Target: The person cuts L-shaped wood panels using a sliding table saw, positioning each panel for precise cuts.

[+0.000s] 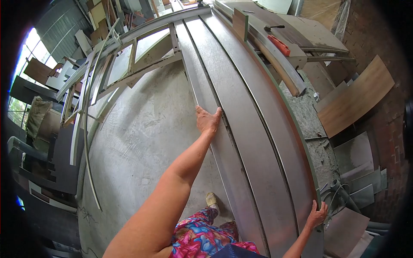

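Note:
A long grey metal machine table [258, 150] with two dark lengthwise grooves runs away from me. My left hand [208, 120] rests across its left strip, thumb and fingers spread apart, the thumb beside a groove; no loose item shows in it. Along the table's right side stands a long, narrow board [302, 146] with a brown face and a greenish edge. At the near end of this board, my right hand [317, 214] has its fingers bent over the edge. Its palm side is partly hidden.
A metal support frame [133, 58] extends left from the table's far end. A red-orange tool-like piece [278, 45] lies on the machine at right. Panel offcuts, including a wood-grain sheet [357, 96], lean along the right wall. Long thin strips [87, 142] rest on the left.

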Motion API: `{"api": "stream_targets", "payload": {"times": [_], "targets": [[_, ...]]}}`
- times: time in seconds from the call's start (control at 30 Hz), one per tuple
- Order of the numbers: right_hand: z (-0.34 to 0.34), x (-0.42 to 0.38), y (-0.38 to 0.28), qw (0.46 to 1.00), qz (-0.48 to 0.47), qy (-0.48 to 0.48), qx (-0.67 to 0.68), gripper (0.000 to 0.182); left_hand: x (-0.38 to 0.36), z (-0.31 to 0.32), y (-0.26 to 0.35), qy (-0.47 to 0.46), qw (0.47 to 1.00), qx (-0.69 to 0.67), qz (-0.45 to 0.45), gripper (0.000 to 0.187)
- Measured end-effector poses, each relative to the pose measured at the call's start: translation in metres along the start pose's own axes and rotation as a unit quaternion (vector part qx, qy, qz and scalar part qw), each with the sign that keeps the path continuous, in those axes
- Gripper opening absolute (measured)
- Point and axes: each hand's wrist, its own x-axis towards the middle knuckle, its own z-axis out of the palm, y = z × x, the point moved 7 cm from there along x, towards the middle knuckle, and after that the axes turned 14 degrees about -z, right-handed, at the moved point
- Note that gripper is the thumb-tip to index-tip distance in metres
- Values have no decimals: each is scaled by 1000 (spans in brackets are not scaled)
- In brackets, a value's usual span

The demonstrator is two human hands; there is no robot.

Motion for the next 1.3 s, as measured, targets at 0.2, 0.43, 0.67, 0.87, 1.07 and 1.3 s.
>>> {"api": "stream_targets", "payload": {"times": [0.2,0.43,0.67,0.87,1.07,1.3], "targets": [[8,31,-33,999,16,-28,9,35,33,5,20,-39,999,-15,-12,98],[29,62,-58,1000,0,-21,12,41,75,16,41,-15,1000,-8,-13,97],[43,102,-99,999,18,-51,-7,45,123,27,62,-9,1000,-10,-4,97],[65,145,-136,999,-14,2,-39,41,166,36,82,-10,1000,-6,-10,96],[89,189,-171,1000,-11,-22,-20,42,209,44,105,2,1000,7,-8,96],[103,230,-218,999,11,-36,-17,39,258,51,130,-7,1000,14,-11,97]]}}
